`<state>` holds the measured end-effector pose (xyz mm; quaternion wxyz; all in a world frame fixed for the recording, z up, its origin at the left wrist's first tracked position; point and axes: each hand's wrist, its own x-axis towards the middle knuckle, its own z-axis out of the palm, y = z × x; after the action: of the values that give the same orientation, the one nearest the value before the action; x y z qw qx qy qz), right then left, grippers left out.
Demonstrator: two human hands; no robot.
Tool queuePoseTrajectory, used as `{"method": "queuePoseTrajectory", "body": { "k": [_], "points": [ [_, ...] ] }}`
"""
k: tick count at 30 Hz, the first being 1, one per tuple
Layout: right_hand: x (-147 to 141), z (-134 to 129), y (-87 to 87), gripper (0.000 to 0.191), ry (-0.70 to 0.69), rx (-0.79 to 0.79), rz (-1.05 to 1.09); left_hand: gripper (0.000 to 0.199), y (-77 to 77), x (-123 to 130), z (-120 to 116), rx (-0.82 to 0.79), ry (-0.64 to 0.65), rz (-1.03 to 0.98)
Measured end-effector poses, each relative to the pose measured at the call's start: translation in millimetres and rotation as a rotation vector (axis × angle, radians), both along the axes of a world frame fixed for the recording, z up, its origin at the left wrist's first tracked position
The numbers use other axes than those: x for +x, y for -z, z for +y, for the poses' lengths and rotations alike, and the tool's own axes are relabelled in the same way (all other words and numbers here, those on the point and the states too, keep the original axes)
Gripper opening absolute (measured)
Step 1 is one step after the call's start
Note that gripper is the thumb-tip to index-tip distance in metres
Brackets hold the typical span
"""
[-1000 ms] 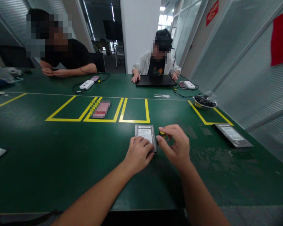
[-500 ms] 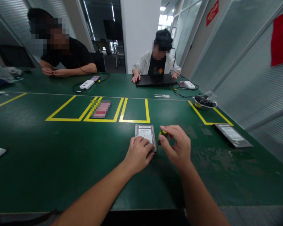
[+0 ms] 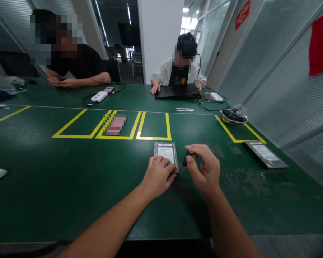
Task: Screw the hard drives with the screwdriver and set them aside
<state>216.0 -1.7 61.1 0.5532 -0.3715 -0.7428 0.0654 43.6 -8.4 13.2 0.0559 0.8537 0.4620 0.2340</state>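
Note:
A silver hard drive (image 3: 164, 149) with a white label lies on the green table. My left hand (image 3: 158, 176) rests over its near end, fingers curled on the casing and thumb at the near right corner. In my right hand (image 3: 207, 170) is a small yellow-and-black screwdriver (image 3: 187, 158), pinched by the handle between thumb and fingers. The shaft slants down to the left, its tip at the drive's near right corner. Whether the tip sits in a screw is too small to tell.
Yellow tape outlines (image 3: 153, 138) mark the green table (image 3: 70, 200). To the right are a drive-like metal unit (image 3: 266, 154) and a metal bowl (image 3: 234, 120) of dark items. Across sit two people, one with a black laptop (image 3: 177, 91); a white power bank (image 3: 99, 96) lies nearby.
My right hand has shifted slightly right, and the screwdriver has gone from nearly upright to leaning right. My left hand and the hard drive have stayed in place.

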Motion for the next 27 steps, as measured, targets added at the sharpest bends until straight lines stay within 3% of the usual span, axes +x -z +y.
{"method": "queuePoseTrajectory", "body": {
  "k": [15, 27],
  "points": [
    [0.3, -0.3, 2.2, 0.042, -0.066, -0.018, 0.007, 0.009, 0.8, -0.2, 0.3, 0.005, 0.008, 0.008],
    [0.6, -0.3, 5.1, 0.041, -0.028, -0.014, -0.018, 0.011, 2.8, -0.5, 0.3, 0.018, 0.010, 0.010]
  ]
}}
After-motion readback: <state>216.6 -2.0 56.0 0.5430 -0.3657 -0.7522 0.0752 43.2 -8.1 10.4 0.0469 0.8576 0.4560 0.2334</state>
